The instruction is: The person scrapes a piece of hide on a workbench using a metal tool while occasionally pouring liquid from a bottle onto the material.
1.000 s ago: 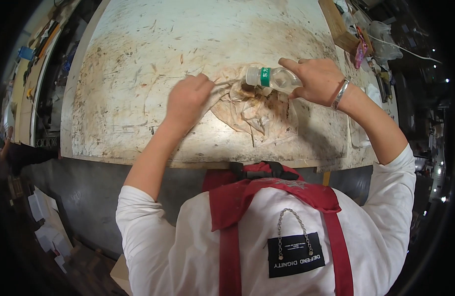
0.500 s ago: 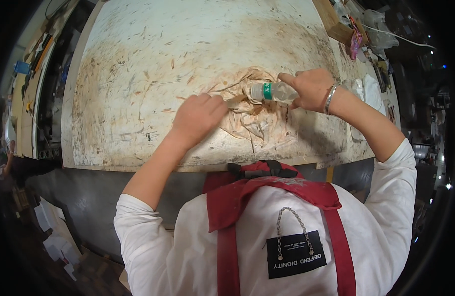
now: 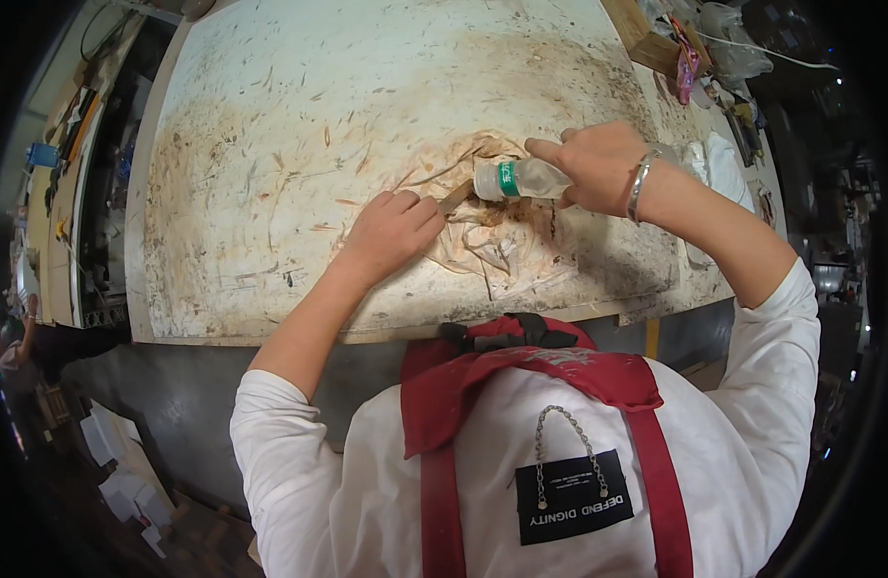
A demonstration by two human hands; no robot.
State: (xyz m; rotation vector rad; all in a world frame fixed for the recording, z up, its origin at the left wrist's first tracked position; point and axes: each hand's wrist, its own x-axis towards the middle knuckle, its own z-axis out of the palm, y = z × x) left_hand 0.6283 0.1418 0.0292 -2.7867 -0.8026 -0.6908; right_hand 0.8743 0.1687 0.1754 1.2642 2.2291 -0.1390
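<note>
My right hand [image 3: 603,169], with a bracelet at its wrist, grips a clear plastic bottle [image 3: 540,179] with a green label band. The bottle lies tilted over, its free end pointing left above a crumpled, stained sheet [image 3: 502,252]. From the closed fingers of my left hand [image 3: 396,231] a narrow brownish flat strip [image 3: 456,198] sticks out toward that end of the bottle. The strip's exact kind is not clear, and its near part is hidden in the hand. The sheet lies under both things on the worktable [image 3: 271,125].
The worktable top is scratched and stained. At its right side lie a white crumpled bag [image 3: 725,173], a wooden box [image 3: 646,39], a pink packet [image 3: 688,75] and clear plastic bags [image 3: 738,48]. Further left stands a shelf-like bench [image 3: 54,222]; behind it part of another person [image 3: 22,347] shows.
The bottle and my right hand have shifted slightly left and up. More of the strip in my left hand shows, close to the bottle's end. The whole view has shifted a little.
</note>
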